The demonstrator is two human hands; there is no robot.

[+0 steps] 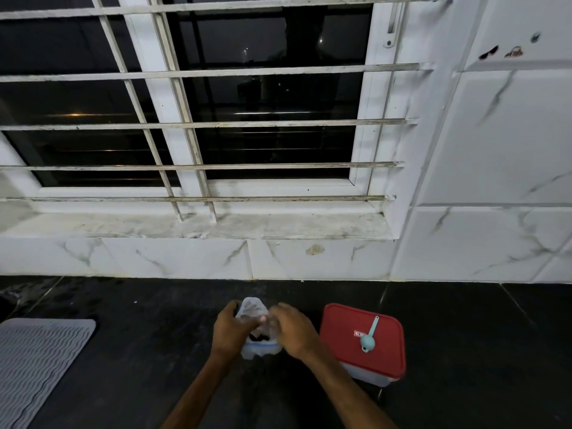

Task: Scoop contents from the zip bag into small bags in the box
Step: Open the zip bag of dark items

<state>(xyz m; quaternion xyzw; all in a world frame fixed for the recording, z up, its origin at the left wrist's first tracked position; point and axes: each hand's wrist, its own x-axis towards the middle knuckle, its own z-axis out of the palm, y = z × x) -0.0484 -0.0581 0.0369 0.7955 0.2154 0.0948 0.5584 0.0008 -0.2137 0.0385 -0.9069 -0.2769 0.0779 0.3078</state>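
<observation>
A clear zip bag (254, 311) with a blue zip strip and some dark contents stands on the dark counter, held between both hands. My left hand (230, 331) grips its left side. My right hand (294, 331) pinches its right side, thumb on the plastic. To the right sits a clear box with a red lid (346, 345), lid on. A light blue scoop (369, 339) lies on that lid, bowl toward me. What is inside the box is hidden by the lid.
A grey ribbed mat (34, 363) lies at the counter's left edge. White marbled tiles (185, 258) and a barred window (216, 119) rise behind the black counter (139, 335).
</observation>
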